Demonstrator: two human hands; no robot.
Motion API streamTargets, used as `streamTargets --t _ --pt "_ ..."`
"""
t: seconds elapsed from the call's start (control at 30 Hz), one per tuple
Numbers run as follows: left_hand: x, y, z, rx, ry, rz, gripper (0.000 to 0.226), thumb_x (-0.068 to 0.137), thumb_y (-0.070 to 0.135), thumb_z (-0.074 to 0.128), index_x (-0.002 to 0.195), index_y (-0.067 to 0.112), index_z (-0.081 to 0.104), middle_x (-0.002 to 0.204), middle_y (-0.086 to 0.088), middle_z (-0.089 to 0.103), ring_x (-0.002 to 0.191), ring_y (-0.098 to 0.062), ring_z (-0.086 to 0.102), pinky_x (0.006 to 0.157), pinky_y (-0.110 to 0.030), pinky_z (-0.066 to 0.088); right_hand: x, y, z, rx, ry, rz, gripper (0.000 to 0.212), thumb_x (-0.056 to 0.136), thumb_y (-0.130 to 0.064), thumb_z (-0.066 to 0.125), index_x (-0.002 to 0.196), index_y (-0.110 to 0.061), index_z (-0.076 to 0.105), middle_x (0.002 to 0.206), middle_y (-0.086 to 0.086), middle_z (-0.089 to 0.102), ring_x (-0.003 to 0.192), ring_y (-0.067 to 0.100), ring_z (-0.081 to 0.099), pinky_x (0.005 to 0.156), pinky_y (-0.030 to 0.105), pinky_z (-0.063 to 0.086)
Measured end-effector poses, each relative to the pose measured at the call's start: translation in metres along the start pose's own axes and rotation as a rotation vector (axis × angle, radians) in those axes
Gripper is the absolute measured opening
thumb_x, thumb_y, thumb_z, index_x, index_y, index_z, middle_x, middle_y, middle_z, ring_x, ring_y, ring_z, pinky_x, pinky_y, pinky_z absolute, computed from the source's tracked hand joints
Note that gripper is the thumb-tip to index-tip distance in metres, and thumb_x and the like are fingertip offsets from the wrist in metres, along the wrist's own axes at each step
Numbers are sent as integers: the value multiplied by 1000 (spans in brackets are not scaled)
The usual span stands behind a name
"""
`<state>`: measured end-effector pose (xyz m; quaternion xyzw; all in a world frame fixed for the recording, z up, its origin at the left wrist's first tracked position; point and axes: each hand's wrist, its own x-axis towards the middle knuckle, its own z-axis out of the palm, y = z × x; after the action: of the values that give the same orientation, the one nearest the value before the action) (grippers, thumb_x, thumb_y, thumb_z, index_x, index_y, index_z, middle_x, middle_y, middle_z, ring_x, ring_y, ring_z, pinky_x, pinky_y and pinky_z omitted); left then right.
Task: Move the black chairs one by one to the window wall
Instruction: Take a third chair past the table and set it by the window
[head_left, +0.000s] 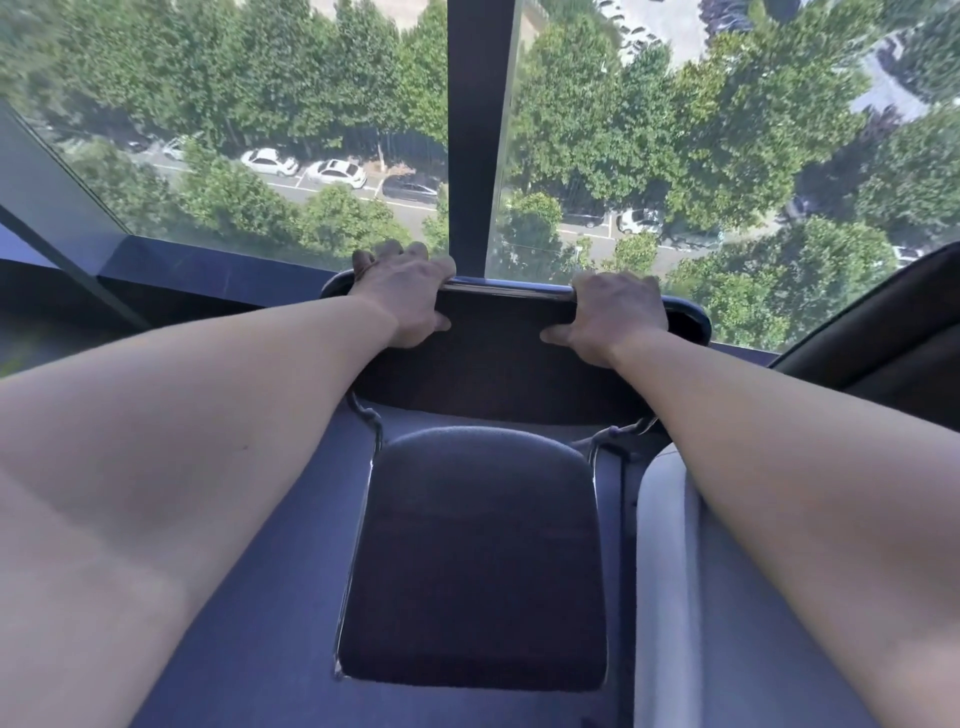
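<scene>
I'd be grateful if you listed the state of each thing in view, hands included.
black chair: upright, backrest toward the window, held at the backrest's top edge; whether its legs are on the floor cannot be seen.
left hand: grips the backrest's top edge.
right hand: grips the same edge, further right.
second chair: at the right edge, partly in view, untouched.

I see both hands gripping the top edge of a black chair's backrest, the left hand near its left corner, the right hand toward the right. The chair faces me, its back close against the window wall. Another dark chair sits at right.
</scene>
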<state>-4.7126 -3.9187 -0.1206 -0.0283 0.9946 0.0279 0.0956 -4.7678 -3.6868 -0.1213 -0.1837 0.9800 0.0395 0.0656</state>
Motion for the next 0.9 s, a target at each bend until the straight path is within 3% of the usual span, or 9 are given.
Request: streamTargets --t 0.3,0.57,0.73,0.9 --pt "2 3 -1 -10 13 56 34 85 45 69 104 31 44 123 -2 50 116 -28 40 89 -46 30 -13 1 -3 5 -1 35 55 84 -69 64 101 -20 45 110 6 63 107 30 58 99 44 38" --pt "2 4 -1 -8 1 80 36 85 46 69 110 30 47 119 -3 49 117 -28 40 93 -48 30 -19 0 0 -13 20 44 57 82 -72 63 98 -21 43 106 6 63 100 28 58 93 43 40" --pt "-1 4 1 -4 16 68 38 87 45 67 113 29 46 119 -3 47 117 -28 39 94 -49 28 -18 -2 -1 -12 -11 56 58 83 -71 63 103 -19 48 105 6 63 103 30 58 98 46 39" --pt "-6 12 2 87 24 10 49 88 45 64 123 23 38 128 -10 38 123 -32 35 100 -52 25 -23 -3 -3 -28 -7 57 55 85 -67 63 100 -20 40 96 2 49 94 26 49 92 43 37"
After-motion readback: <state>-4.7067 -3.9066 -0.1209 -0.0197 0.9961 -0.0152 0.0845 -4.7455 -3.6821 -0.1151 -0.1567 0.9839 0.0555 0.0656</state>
